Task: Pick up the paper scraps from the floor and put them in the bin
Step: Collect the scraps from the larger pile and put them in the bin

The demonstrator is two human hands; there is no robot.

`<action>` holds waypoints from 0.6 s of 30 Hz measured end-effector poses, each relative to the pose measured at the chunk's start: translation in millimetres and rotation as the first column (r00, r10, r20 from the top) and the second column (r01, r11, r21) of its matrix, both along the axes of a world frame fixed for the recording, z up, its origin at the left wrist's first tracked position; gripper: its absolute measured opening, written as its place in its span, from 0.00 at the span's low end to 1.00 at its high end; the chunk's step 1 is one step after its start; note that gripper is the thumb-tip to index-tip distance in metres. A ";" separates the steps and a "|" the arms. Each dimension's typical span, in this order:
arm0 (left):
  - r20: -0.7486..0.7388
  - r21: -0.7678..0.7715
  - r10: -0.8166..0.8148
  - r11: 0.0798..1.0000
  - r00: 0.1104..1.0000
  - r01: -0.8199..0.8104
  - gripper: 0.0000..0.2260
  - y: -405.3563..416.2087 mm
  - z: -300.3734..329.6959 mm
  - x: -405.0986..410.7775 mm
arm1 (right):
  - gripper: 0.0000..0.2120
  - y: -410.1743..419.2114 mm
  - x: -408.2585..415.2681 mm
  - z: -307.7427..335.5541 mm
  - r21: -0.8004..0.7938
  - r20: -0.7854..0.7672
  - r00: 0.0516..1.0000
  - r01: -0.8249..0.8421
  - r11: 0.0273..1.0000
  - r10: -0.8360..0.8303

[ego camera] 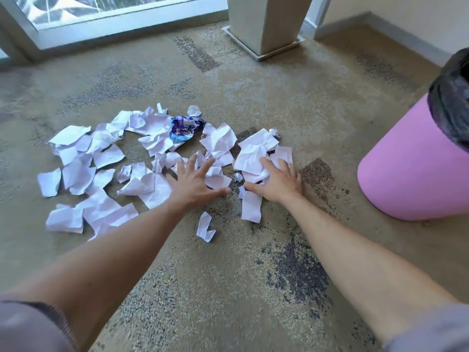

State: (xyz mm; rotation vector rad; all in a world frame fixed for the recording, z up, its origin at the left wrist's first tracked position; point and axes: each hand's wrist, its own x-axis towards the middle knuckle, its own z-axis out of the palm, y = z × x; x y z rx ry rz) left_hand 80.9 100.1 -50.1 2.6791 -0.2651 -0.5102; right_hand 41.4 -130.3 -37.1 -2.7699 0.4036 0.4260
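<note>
Several torn and crumpled white paper scraps (pixel 106 171) lie spread over the patterned carpet, from the left to the centre. A crumpled blue and purple wrapper (pixel 185 129) sits among them at the back. My left hand (pixel 195 182) rests with fingers spread on scraps near the middle. My right hand (pixel 278 181) lies flat with straight fingers on a crumpled pile (pixel 256 151) at the right of the spread. One small scrap (pixel 205 227) lies apart, nearer to me. The pink bin (pixel 408 171) with a dark liner stands on the carpet at the right.
A square pale planter base (pixel 266 26) stands at the back centre. A glass door frame (pixel 101 24) runs along the back left. A wall with grey skirting (pixel 396 34) closes the back right corner.
</note>
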 end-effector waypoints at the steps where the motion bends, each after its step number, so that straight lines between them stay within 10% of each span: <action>1: 0.004 0.014 -0.027 1.000 1.000 0.027 0.48 -3.5 0.3 -0.8 | 0.41 6.2 0.0 0.6 -0.017 0.003 0.999 -0.031 0.999 0.031; 18: 0.087 0.222 -0.225 0.954 0.970 0.202 0.36 -16.6 13.1 20.4 | 0.41 41.1 -14.0 12.2 0.043 -0.118 0.969 -0.214 0.976 0.218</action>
